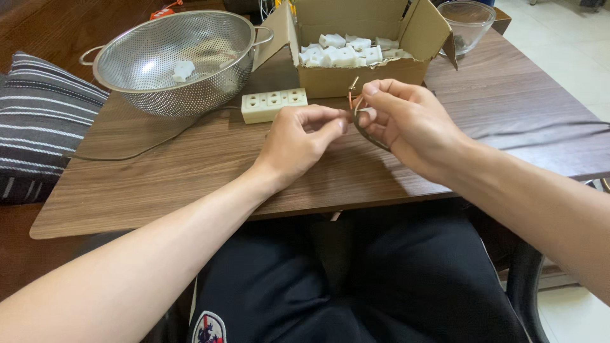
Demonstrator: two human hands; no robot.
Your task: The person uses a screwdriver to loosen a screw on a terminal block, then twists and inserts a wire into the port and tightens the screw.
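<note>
My right hand (406,121) holds a short dark cable (363,131) with bare copper wire ends (351,89) sticking up, and a small white part sits between its fingers. My left hand (298,136) is pinched closed just left of it, fingertips touching the cable end. Both hands hover over the wooden table (190,171). Behind them stands an open cardboard box (362,73) with several small white plastic parts (346,52) inside.
A cream power strip (273,105) lies left of the box. A metal colander (178,60) holding a white part (183,70) stands at the back left. A glass bowl (469,22) is at the back right. A striped cushion (38,121) lies left.
</note>
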